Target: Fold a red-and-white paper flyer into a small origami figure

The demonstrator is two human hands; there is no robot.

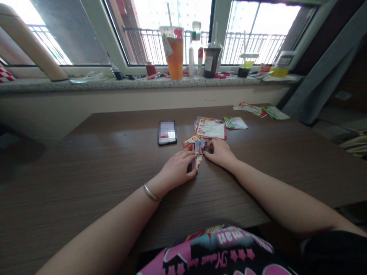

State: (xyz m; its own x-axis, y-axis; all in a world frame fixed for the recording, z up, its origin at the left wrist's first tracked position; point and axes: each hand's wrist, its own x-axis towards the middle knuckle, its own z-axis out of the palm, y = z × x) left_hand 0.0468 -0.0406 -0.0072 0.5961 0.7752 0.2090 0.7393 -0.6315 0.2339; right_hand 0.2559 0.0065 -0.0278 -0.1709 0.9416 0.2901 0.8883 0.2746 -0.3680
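A small folded piece of colourful printed paper [200, 147], in red, yellow and blue, lies on the table between my two hands. My left hand [179, 168], a silver bangle at its wrist, has its fingers pressed on the paper's left and near part, with the thumb at its lower edge. On the opposite side, my right hand [219, 152] pinches the right edge between thumb and fingers. The fingers hide some of the folds. Just beyond my right hand rests a stack of printed sheets [211, 128] with a red border.
A phone [167, 133] lies left of the sheets. Green-edged leaflets [235, 123] and more leaflets [254, 109] sit farther right on the brown table [100, 164]. The windowsill [120, 84] bears an orange drink cup [174, 53], a dark drink cup [211, 61], bottles and pens.
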